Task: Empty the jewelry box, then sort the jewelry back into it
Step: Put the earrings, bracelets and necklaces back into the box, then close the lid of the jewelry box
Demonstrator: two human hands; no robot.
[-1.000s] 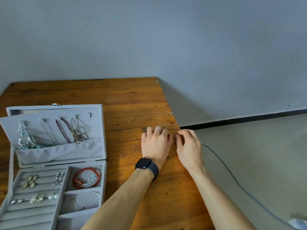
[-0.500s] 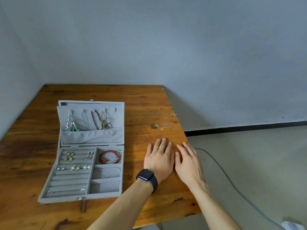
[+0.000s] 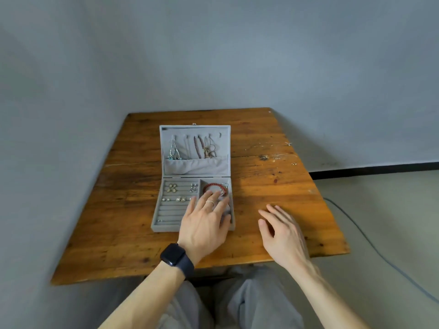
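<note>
L hand (image 3: 204, 224) is hovering spread, empty, over jewelry box (image 3: 169, 213). R hand (image 3: 282, 231) is hanging slack nr table (image 3: 273, 186) front edge

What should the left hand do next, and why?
Probably pinch the red bracelet and lift it out of the jewelry box. The left hand is open with its fingertips at that compartment, the box holds many pieces, and only a few thin chains lie on the table.

Soft, even daylight; wide-angle bending at edges, slight motion blur.
</note>
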